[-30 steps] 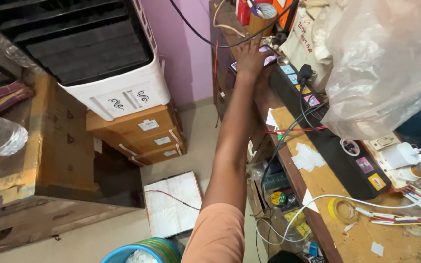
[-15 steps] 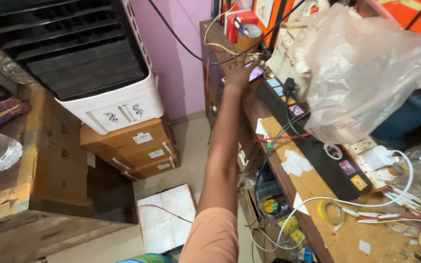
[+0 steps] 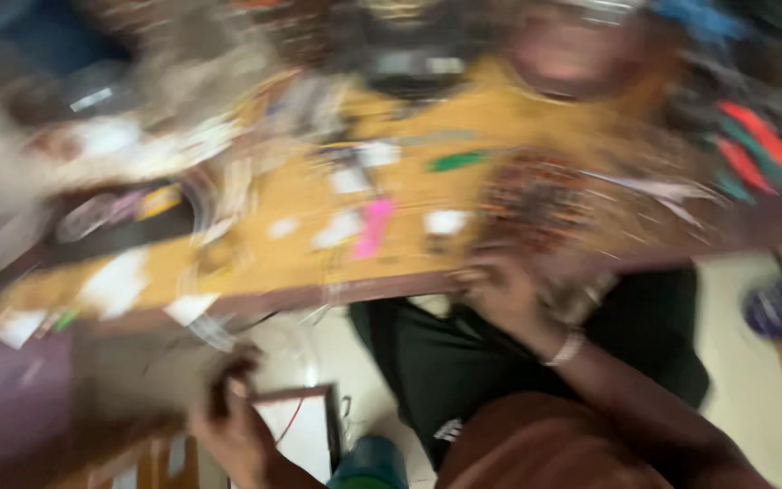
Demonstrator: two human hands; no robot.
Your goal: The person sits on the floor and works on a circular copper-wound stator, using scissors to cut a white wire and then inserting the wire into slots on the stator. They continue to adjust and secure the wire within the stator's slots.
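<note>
The picture is heavily smeared by motion. My left hand [image 3: 228, 430] is low at the bottom left, below the front edge of the wooden table [image 3: 500, 118]. Something dark sits at its fingers, but I cannot tell what it is or whether the hand grips it. My right hand [image 3: 500, 290] is at the table's front edge, just under a reddish-brown tangle of wires [image 3: 536, 195]. A pale band [image 3: 565, 349] circles that wrist. Whether the right fingers hold anything is hidden by blur.
The tabletop carries a pink strip [image 3: 375, 226], a green piece [image 3: 456, 161], white paper scraps [image 3: 119, 276], a long black device [image 3: 124, 226] at left and red and green tools [image 3: 758, 145] at far right. A white board [image 3: 300, 435] lies on the floor below.
The view has swung from the shelf and cooler to the tabletop. My left arm, stretched up to the black device earlier, is now pulled back low. My right hand has come into view.
</note>
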